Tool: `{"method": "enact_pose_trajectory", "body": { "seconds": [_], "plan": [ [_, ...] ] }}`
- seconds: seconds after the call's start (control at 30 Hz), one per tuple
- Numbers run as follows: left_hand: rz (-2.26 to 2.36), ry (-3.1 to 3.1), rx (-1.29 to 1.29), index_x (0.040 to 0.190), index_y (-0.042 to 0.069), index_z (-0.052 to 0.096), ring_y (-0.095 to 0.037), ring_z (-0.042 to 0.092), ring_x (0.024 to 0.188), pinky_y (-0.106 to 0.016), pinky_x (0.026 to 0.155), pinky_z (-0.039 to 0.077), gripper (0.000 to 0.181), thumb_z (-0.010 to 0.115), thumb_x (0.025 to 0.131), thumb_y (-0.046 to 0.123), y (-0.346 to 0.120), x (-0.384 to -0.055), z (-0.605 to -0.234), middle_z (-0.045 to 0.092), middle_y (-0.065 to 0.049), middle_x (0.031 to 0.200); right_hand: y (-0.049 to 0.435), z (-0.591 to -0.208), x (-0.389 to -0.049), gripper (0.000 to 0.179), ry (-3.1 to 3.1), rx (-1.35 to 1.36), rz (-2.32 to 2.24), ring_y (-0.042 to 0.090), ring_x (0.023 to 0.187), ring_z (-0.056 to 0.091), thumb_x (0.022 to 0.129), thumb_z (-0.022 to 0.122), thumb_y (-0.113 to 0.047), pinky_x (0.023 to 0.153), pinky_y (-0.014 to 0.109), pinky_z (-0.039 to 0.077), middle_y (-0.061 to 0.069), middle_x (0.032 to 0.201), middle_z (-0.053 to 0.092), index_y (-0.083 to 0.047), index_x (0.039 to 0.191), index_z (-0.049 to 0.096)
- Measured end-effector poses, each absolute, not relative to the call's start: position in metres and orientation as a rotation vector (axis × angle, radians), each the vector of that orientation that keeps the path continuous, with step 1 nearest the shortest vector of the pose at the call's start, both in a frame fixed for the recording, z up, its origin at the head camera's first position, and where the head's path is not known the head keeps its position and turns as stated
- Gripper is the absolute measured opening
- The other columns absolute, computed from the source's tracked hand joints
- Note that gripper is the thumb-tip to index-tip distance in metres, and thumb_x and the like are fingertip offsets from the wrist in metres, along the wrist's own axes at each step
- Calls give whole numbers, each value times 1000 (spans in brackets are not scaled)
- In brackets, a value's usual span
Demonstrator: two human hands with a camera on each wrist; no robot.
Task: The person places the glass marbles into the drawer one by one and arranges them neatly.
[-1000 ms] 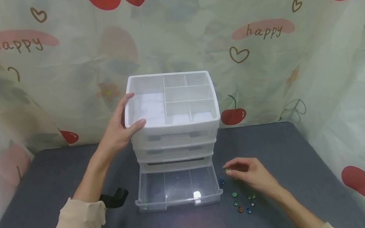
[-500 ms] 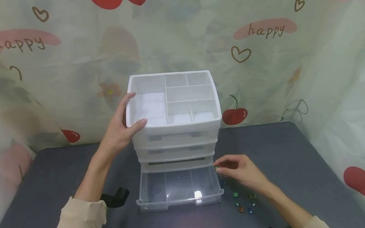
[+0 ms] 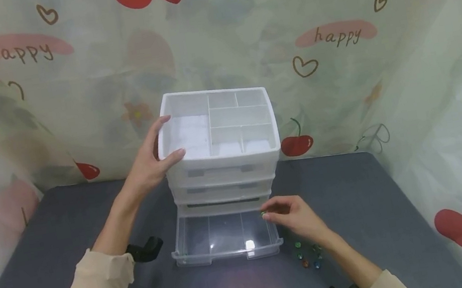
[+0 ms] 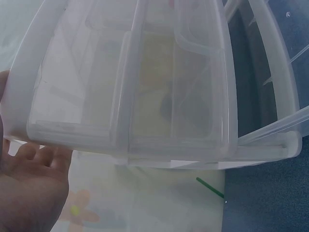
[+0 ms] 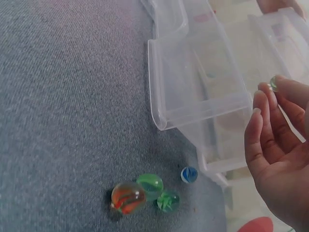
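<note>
So the two hands are apart, each on its own thing. The left hand (image 3: 149,165) is clamped on the left rim of one white plastic drawer unit (image 3: 222,178), thumb over the front corner, fingertips over the rim farther back. The right hand (image 3: 295,216) is pinching exactly one small greenish marble (image 5: 273,84), and in the head view that marble shows over the right side of the single pulled-out drawer (image 3: 230,255). The other two drawers (image 3: 226,191) are pushed in, between the hands and lower than the left one. I count six compartments in the top tray (image 3: 191,137) and three in the pulled-out drawer. Loose marbles sit on the bench (image 3: 332,183), on the near side of the right hand: its wrist cam gets four, being one orange marble (image 5: 128,197), two green marbles (image 5: 150,185) and one blue marble (image 5: 189,174). Head view has more by the right forearm, too tiny and hidden for an exact total. Behind both hands hangs one backdrop (image 3: 219,40) with "happy" printed twice
</note>
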State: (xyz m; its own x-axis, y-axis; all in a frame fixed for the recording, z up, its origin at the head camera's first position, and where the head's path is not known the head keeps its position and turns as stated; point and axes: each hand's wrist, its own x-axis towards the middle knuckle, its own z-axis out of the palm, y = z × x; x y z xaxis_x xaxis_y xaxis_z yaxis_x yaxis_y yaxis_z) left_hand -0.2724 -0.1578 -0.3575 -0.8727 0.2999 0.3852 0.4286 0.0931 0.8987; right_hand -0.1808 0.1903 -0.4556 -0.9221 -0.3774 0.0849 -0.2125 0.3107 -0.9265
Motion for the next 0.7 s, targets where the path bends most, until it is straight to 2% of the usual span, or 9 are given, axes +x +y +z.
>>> {"method": "enact_pose_trajectory", "body": {
  "seconds": [0.5, 0.7],
  "plan": [
    [-1928, -2237, -736, 156, 17, 25, -31, 41, 125, -22, 86, 45, 77, 65, 93, -1, -158, -271, -358, 22, -15, 157, 179, -453, -184, 26, 2443, -488, -1686, 20, 87, 66, 91, 73, -16, 74, 33, 53, 7, 99, 71, 0, 112, 71],
    [-1904, -2247, -745, 156, 17, 25, -31, 40, 128, -22, 87, 45, 77, 65, 93, 0, -158, -273, -358, 21, -13, 159, 173, -452, -187, 25, 2400, -542, -1712, 34, 84, 66, 92, 73, -14, 72, 40, 55, 14, 98, 71, 1, 112, 71]
  ]
}}
